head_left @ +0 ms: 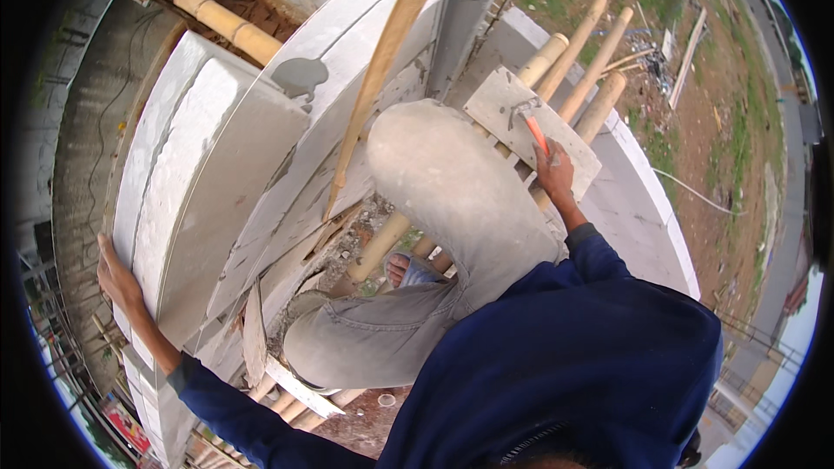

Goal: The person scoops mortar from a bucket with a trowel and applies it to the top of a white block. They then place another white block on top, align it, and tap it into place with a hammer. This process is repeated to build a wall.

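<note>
My left hand (119, 278) rests against the outer edge of the white block wall (187, 200), its fingers stretched out along the side. My right hand (555, 172) is closed round the orange handle of a hand tool (536, 132). The tool's small grey end lies over a pale flat board (569, 141), and its exact kind is hard to make out. That board lies across several bamboo poles (599, 108). A grey wet-looking mortar patch (300, 76) sits on top of the wall, left of my bent knee.
A wooden plank (387, 69) slants down beside my knee, near a grey upright post (469, 13). Bamboo poles and rubble (347, 252) lie beneath my legs. Another bamboo pole (228, 24) is beyond the wall. Grassy ground (695, 104) lies far below right.
</note>
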Demonstrator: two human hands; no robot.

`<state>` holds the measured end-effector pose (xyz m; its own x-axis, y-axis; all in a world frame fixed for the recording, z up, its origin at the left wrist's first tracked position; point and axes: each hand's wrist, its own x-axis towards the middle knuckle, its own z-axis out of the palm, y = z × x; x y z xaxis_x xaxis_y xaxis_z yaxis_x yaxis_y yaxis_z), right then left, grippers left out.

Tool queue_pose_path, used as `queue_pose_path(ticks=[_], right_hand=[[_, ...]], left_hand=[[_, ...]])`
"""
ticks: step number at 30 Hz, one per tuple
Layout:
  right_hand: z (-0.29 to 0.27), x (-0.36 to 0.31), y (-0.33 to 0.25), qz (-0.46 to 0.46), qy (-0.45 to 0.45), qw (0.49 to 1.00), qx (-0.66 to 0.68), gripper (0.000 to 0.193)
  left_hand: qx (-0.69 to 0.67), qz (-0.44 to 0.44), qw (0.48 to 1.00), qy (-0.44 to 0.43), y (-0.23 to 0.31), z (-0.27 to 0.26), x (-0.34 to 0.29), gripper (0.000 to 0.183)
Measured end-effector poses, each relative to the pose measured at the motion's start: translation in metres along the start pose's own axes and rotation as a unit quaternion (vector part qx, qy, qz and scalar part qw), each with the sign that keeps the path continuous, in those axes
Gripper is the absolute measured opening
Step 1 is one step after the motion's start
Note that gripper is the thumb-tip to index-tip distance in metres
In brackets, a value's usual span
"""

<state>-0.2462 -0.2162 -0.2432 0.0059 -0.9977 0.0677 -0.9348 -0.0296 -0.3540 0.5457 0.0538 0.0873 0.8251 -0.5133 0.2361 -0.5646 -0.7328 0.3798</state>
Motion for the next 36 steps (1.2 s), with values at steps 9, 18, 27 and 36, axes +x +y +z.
queue_pose_path(ticks=[9, 18, 27, 36], right_hand=[[0.027, -0.023, 0.029, -0.031, 0.076, 0.996, -0.043, 0.034], [0.020, -0.015, -0.001, -0.056, 0.120, 0.990, -0.051, 0.042], [0.031, 0.025, -0.063, -0.122, 0.090, 0.985, 0.083, 0.038], [0.016, 0.074, -0.169, -0.217, 0.015, 0.937, 0.273, 0.027]], left_hand=[[0.004, 0.023, 1.000, -0.008, -0.004, 0.005, 0.017, 0.088], [0.004, -0.025, 0.999, -0.040, 0.008, -0.007, -0.001, 0.090], [-0.029, 0.012, 0.999, -0.008, -0.007, 0.007, 0.009, 0.078], [-0.011, 0.022, 0.999, 0.044, 0.035, 0.006, -0.015, 0.069]])
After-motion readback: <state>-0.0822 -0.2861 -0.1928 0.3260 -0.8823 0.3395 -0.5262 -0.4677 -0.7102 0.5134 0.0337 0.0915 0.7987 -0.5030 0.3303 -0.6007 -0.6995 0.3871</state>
